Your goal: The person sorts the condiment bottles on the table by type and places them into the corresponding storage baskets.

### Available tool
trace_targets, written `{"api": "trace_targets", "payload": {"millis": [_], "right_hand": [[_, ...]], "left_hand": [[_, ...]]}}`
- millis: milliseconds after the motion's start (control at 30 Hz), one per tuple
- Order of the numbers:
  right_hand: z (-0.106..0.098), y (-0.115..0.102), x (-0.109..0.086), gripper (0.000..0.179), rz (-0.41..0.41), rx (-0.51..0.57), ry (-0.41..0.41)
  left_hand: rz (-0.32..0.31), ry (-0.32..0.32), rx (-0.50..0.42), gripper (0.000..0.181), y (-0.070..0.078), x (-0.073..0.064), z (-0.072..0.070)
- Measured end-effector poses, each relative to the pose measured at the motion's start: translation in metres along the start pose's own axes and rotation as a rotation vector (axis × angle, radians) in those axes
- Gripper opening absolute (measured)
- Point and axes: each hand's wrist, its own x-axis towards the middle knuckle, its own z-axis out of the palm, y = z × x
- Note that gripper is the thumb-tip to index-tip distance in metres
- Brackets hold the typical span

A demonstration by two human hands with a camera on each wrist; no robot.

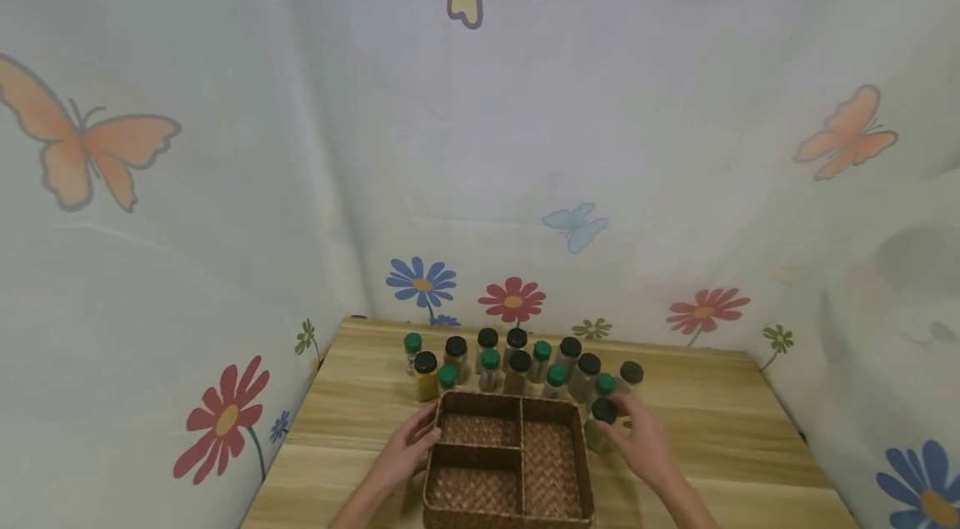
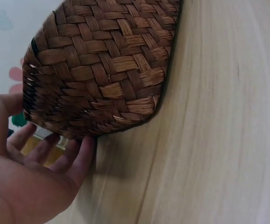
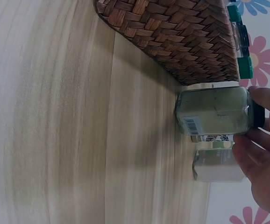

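A brown woven basket (image 1: 521, 462) with three compartments, all bare inside, lies at the front of the wooden table. My left hand (image 1: 405, 450) holds its far left corner; in the left wrist view the fingers (image 2: 81, 158) curl against the lower edge of the woven wall (image 2: 102, 65). At the basket's right side, my right hand (image 1: 647, 444) grips a spice jar (image 3: 214, 109) by its black lid, thumb on one side and fingers on the other. This jar is clear, with pale greenish powder inside and a barcode label. It stands upright close beside the basket wall.
Behind the basket stand several spice jars with black lids (image 1: 520, 360) and green lids (image 1: 556, 375), one of them yellow (image 1: 427, 383). Another jar (image 3: 216, 165) stands just past the gripped one. A flower-and-butterfly curtain (image 1: 480, 137) encloses the wooden table (image 1: 720, 446).
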Motion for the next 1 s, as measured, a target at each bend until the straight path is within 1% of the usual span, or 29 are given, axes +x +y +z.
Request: {"api": "trace_targets", "payload": {"millis": [133, 300, 400, 533, 700, 833, 1000], "right_hand": [[0.006, 0.002, -0.001, 0.045, -0.047, -0.019, 0.042], [0.012, 0.003, -0.002, 0.045, -0.148, -0.064, 0.089], [0.014, 0.005, -0.002, 0.047, -0.193, -0.093, 0.103], [0.011, 0.005, -0.001, 0.048, -0.199, -0.117, 0.103], [0.004, 0.005, 0.001, 0.047, -0.158, -0.129, 0.074], [0.004, 0.004, 0.002, 0.045, -0.129, -0.121, 0.030], [0.004, 0.005, 0.004, 0.043, -0.151, -0.142, -0.001]], "left_hand": [[-0.016, -0.009, -0.029, 0.062, 0.000, 0.000, -0.003], [-0.018, 0.000, -0.030, 0.062, -0.002, 0.001, -0.008], [-0.032, 0.002, -0.061, 0.062, -0.006, 0.001, -0.007], [-0.041, 0.003, -0.085, 0.063, -0.011, 0.002, -0.002], [-0.030, 0.042, -0.057, 0.064, -0.011, 0.004, 0.006], [-0.032, 0.066, -0.032, 0.062, -0.008, 0.001, 0.005], [-0.047, 0.055, -0.034, 0.062, -0.006, -0.002, 0.002]]}}
